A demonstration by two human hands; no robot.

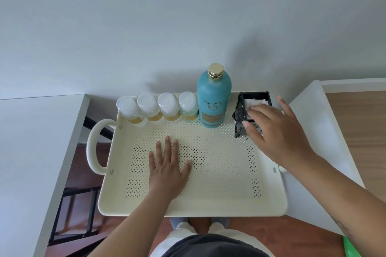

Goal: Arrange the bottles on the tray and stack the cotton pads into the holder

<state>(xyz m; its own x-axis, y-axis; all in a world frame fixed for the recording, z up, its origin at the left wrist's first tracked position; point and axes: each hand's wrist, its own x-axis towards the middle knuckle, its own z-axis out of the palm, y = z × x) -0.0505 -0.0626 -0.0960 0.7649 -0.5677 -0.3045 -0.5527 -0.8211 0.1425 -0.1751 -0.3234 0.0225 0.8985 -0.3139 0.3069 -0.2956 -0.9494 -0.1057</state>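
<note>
A cream perforated tray (219,200) with a loop handle holds everything. Along its far edge stand several small clear bottles (156,108) with yellow liquid, then a tall teal bottle (213,98) with a gold cap. At the far right corner is a black square holder (242,110) with white cotton pads (253,101) inside. My right hand (277,129) lies over the holder's near side, fingertips on the pads and thumb against the holder's front. My left hand (167,167) rests flat on the tray floor, fingers spread, holding nothing.
The tray bridges a gap between a white tabletop (31,142) on the left and a white surface (325,131) on the right. A plain wall stands right behind the bottles. Wooden floor and a black frame (73,215) show below.
</note>
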